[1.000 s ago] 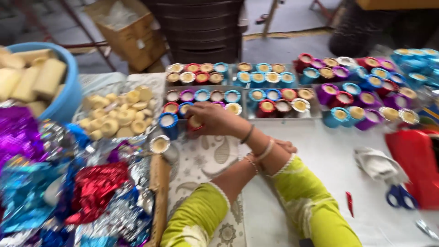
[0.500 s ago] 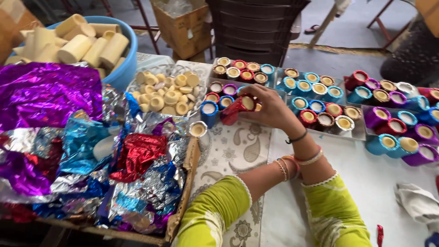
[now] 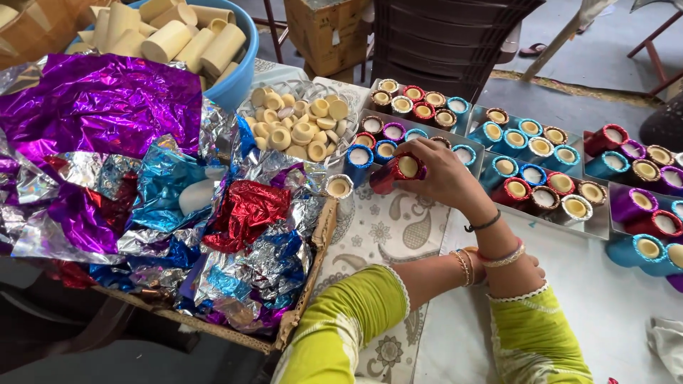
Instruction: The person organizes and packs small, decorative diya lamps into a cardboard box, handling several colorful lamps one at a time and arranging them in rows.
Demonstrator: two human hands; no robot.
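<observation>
My right hand (image 3: 442,174) reaches forward over the patterned cloth and is closed on a red foil-wrapped cup (image 3: 395,173) filled with pale wax, lying tilted beside the near tray's left end. A blue foil cup (image 3: 359,161) stands just left of it and a silver one (image 3: 339,186) sits on the table's edge. My left forearm crosses under the right arm; only a bit of my left hand (image 3: 538,269) shows past the right wrist, so its grip is hidden.
Metal trays (image 3: 599,229) of several red, blue, purple and brown foil cups run along the back right. A glass bowl (image 3: 347,139) holds bare wax cups. A wicker tray (image 3: 321,242) of crumpled coloured foil fills the left. A blue tub (image 3: 240,78) holds cardboard tubes.
The view has swung left and closer. My right hand, first beside a blue cup, now grips the red foil cup near the tray's left end. The left arm stays tucked under it.
</observation>
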